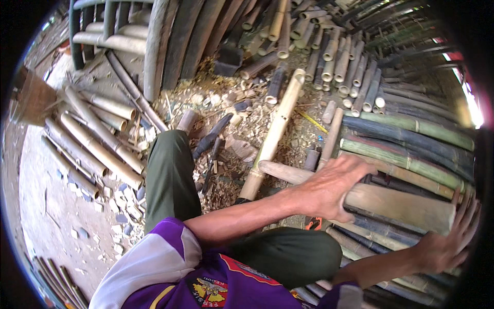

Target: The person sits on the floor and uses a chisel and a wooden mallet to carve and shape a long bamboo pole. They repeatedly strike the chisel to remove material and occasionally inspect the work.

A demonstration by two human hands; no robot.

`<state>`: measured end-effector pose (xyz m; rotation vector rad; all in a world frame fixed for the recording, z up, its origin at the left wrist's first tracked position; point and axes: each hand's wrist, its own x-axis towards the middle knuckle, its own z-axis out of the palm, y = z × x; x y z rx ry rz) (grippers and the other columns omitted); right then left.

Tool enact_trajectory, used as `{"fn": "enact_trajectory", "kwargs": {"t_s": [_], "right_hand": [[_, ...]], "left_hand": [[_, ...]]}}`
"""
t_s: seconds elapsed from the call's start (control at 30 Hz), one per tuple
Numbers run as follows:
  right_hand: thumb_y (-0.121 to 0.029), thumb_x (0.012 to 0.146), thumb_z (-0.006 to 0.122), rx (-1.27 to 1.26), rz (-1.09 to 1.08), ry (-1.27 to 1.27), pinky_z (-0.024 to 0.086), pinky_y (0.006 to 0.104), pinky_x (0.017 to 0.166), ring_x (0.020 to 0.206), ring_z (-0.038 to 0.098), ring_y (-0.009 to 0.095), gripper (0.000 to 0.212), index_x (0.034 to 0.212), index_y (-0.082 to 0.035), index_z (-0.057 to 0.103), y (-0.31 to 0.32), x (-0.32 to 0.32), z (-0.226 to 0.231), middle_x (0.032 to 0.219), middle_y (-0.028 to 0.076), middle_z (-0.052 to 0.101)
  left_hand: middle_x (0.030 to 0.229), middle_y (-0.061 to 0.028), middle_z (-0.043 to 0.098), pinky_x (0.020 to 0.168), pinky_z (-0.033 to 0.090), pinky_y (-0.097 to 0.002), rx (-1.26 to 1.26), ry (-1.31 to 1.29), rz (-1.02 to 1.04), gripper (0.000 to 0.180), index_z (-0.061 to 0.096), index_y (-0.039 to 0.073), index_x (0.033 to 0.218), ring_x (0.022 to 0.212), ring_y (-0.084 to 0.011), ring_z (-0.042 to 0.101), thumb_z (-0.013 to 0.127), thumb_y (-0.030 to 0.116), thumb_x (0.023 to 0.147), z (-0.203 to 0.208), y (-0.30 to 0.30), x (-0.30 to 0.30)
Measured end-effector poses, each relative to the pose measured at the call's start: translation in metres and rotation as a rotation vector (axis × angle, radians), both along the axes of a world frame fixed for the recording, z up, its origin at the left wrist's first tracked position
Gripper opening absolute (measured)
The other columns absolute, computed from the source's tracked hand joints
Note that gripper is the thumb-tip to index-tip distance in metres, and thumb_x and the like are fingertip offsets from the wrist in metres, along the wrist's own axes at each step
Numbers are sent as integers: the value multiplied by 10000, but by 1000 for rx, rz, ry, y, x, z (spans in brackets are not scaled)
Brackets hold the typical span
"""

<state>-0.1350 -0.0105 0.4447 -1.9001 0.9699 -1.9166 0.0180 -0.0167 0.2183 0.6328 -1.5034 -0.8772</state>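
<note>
My left hand [337, 188] is closed around a pale one-piece wooden mallet [401, 206]. Its narrow handle [283, 172] sticks out to the left and its broad, thick part reaches right. At the far end of the broad part is my right hand [450, 239], its fingers spread and lying against that end. Just left of the mallet's handle, a pale bamboo pole [278, 134] slants away from me, its dark lower end near my legs. The handle tip appears over or against this pole; I cannot tell whether they touch.
Green and dark bamboo poles [411, 159] lie side by side at the right. Cut bamboo lengths [342, 62] are stacked at the back. More poles [100, 149] lie at the left. Wood chips [231, 98] cover the ground, with a yellow strip [313, 122] behind the pole.
</note>
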Motion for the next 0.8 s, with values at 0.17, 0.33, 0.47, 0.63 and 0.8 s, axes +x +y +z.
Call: {"fn": "enact_trajectory", "kwargs": {"t_s": [0.17, 0.33, 0.47, 0.63, 0.8], "right_hand": [[-671, 848, 591, 160, 53, 23, 327, 580, 1199, 1417, 398, 450, 1110, 1557, 84, 191, 28, -49, -168, 1506, 319, 381], [-471, 901, 692, 292, -3, -20, 557, 479, 881, 920, 643, 295, 654, 1254, 11, 427, 6, 35, -236, 1011, 188, 618], [-146, 875, 687, 365, 220, -69, 539, 443, 745, 700, 568, 215, 304, 997, -72, 418, -6, 15, -229, 807, 103, 549], [-118, 869, 686, 452, 853, -20, 478, 450, 803, 737, 554, 191, 270, 988, -97, 445, -39, -14, -216, 817, 72, 534], [-104, 869, 670, 360, 131, -243, 530, 446, 716, 640, 565, 216, 241, 976, -56, 460, -8, 30, -213, 764, 100, 543]], "left_hand": [[1147, -171, 637, 1020, 440, -491, 137, -293, -144, 678, 635, 56, 1195, 1179, -368, 576, 872, 212, 580, -95, -13, 17], [744, -164, 709, 690, 554, -460, 273, -136, -254, 228, 712, 60, 819, 758, -364, 724, 794, 157, 630, -118, -23, -6], [781, -189, 698, 716, 548, -493, 315, -179, -65, 208, 670, 35, 802, 801, -411, 706, 737, 106, 618, -112, -16, -21], [820, -210, 681, 722, 538, -521, 285, -67, 291, 263, 638, 25, 805, 812, -445, 681, 725, 97, 568, -109, -6, -54], [793, -181, 650, 744, 513, -511, 318, -188, -143, 335, 623, 35, 860, 824, -428, 659, 733, 100, 550, -105, -23, -24]]}}
